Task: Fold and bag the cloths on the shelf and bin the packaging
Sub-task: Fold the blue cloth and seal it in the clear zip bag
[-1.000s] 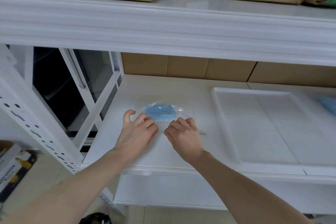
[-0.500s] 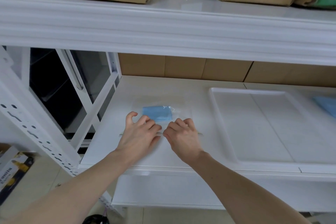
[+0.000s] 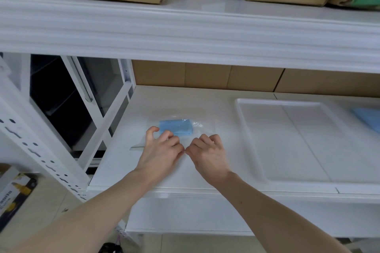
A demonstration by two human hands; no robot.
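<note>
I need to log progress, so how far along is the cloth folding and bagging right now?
Done: one folded blue cloth already lies inside a clear bag on the shelf.
In hand: left hand and right hand work with curled fingers at the bag's near edge, apparently closing it.
Left: another blue cloth lies at the far right, beyond the white tray. No bin is visible.

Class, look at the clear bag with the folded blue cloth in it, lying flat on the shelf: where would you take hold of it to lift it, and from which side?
Probably the near edge of the clear bag, approached from the shelf front. The folded blue cloth bulges at the far end, so the near part is flat, empty film, easy to pinch. Both the left hand and right hand already work there.
</note>
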